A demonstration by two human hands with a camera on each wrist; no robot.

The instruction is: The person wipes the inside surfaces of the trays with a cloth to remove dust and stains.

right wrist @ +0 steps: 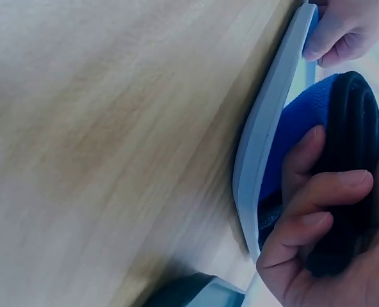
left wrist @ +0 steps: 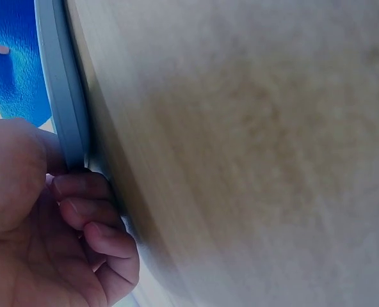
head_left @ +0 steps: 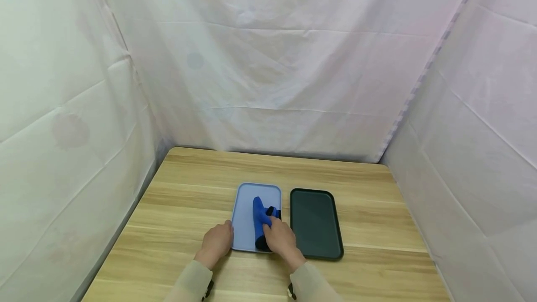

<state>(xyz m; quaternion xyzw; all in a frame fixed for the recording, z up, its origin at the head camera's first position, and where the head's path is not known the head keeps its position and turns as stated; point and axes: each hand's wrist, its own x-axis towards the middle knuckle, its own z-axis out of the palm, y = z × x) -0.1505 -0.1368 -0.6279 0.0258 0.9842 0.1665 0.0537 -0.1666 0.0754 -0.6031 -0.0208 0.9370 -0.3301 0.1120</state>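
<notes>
Pale blue tray (head_left: pixel 243 218), blue and black cloth (head_left: pixel 258 220), dark green tray (head_left: pixel 315 223), wood-grained table (head_left: pixel 377 218).

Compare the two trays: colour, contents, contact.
Colour: light-blue tray versus dark green tray. Right hand holds a blue-and-black item within the blue one; nothing shows in the green. Left hand grips the blue one's edge; neither hand grips the green. Both: rectangular, rounded corners.
</notes>
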